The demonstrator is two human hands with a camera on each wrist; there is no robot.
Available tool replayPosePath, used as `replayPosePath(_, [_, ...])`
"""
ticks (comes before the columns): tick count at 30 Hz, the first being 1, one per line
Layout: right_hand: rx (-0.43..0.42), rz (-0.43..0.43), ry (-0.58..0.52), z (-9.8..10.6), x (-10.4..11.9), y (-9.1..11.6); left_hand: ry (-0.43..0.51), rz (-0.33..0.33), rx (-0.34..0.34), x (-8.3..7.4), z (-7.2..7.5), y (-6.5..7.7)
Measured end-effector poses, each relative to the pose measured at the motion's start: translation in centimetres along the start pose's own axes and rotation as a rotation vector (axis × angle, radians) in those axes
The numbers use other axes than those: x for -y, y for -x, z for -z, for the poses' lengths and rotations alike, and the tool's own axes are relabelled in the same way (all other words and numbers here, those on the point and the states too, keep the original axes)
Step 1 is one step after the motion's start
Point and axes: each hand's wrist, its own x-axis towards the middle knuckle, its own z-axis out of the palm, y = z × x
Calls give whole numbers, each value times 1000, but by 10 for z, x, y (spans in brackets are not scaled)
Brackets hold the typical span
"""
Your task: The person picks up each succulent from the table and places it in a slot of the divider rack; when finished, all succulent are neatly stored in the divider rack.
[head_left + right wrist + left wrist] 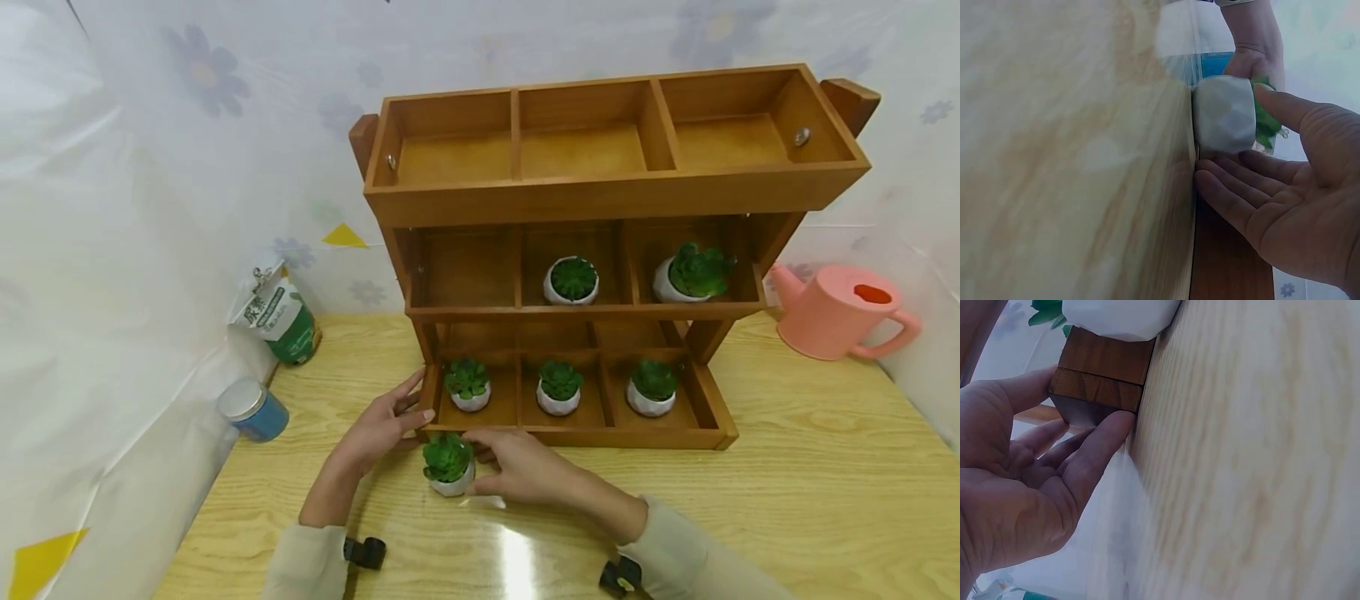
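Observation:
In the head view, my left hand [381, 431] grips the lower left corner of a brown wooden shelf [618, 437]. The left wrist view shows fingers and thumb on either side of the wooden end [1100, 375]. In front of this corner, a green succulent in a white faceted pot [450, 475] stands on the table. My right hand [525, 467] is at the pot's right side, thumb toward me and fingers on the shelf side. In the right wrist view its fingers are fairly straight, and the thumb tip overlaps the white pot [1225, 115] at its rim.
Potted succulents stand in the bottom tier, one per compartment; the middle tier has a succulent [573, 279] in its centre and another [693, 273] at right. A pink watering can [832, 312] stands right; a blue jar [258, 412] and a green-white pouch [285, 321] stand left.

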Motion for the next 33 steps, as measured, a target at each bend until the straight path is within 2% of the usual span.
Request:
replayPosePath(3, [3,12,9,-1,1,-2,-9,2,-15,1,0,0])
replayPosePath(11, [13,24,120,-4,8,-9,5,-2,-18,2,0,-2])
replayPosePath(24, [1,3,146,-14,11,-16,15,-10,-8,2,1,0])
replayPosePath(33, [-21,-3,145,-10,10,-13,-5,2,-2,0,1,1])
